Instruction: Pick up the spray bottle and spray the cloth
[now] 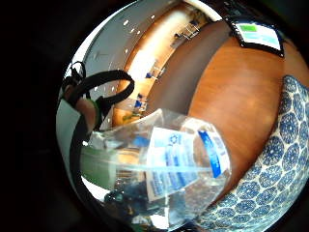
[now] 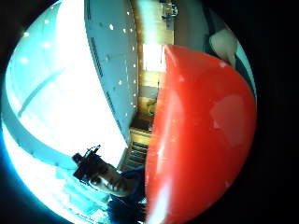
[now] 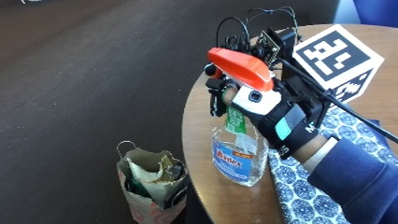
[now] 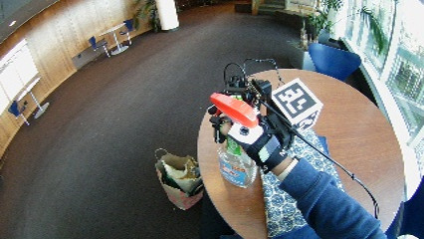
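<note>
Outside view: grip curled around spray bottle neck, bottle upright above table, beside cloth.

A round wooden table is seen at the right of the outside view, over dark carpet. A paper bag, stuffed with what may be crumpled paper, is stood on the floor at lower left, just beside the table's edge. A blue chair is placed beyond the table, upper right in the wide outside view.

Black-gloved right hand, teal patch, white block, perhaps lettering; navy sleeve.
</note>
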A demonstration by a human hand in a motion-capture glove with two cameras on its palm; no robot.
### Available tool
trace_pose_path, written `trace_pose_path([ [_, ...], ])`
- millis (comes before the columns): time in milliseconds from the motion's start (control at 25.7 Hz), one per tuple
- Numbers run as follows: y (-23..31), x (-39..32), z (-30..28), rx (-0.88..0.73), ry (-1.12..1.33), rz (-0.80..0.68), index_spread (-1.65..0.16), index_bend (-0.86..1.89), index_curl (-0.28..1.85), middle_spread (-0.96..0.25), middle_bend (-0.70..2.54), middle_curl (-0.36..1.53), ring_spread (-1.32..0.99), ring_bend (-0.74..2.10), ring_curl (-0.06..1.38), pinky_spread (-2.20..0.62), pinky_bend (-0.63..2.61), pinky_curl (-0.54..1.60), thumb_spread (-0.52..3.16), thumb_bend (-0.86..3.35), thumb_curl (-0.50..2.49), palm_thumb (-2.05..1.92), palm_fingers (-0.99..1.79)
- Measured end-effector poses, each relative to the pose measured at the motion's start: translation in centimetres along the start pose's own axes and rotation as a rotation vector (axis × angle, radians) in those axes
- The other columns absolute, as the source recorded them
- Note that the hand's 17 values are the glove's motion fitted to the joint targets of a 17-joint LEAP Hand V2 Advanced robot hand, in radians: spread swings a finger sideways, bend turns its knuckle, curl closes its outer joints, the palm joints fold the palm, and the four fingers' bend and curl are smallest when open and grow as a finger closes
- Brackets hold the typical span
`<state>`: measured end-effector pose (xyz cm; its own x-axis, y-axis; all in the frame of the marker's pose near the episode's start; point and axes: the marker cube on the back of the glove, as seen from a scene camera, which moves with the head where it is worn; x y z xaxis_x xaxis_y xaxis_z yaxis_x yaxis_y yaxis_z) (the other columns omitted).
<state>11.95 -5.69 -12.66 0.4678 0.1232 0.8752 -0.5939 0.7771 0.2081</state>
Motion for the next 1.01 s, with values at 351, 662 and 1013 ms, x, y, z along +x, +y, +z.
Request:
trace_pose_path([
  [351,3.3,2.2,-0.7,-0.162,0.076,0.06,-0.34,0.05,0.19,-0.15,0.6,0.51,-0.18,0.65,0.47,-0.12,0.5,0.43,0.77,-0.04,0.73,0.88,0.6],
  [662,8.5,1.3,-4.9,-0.195,0.258,0.044,-0.38,0.19,0.22,-0.08,0.34,0.4,-0.1,0.39,0.35,0.1,0.56,0.39,0.97,-0.03,0.66,0.77,0.39],
  [1013,20.0,4.7,-18.3,0.093,1.115,0.317,-0.39,0.33,0.29,-0.04,0.24,0.36,-0.03,0.27,0.29,0.23,0.39,0.32,1.09,-0.04,0.58,0.63,0.48],
])
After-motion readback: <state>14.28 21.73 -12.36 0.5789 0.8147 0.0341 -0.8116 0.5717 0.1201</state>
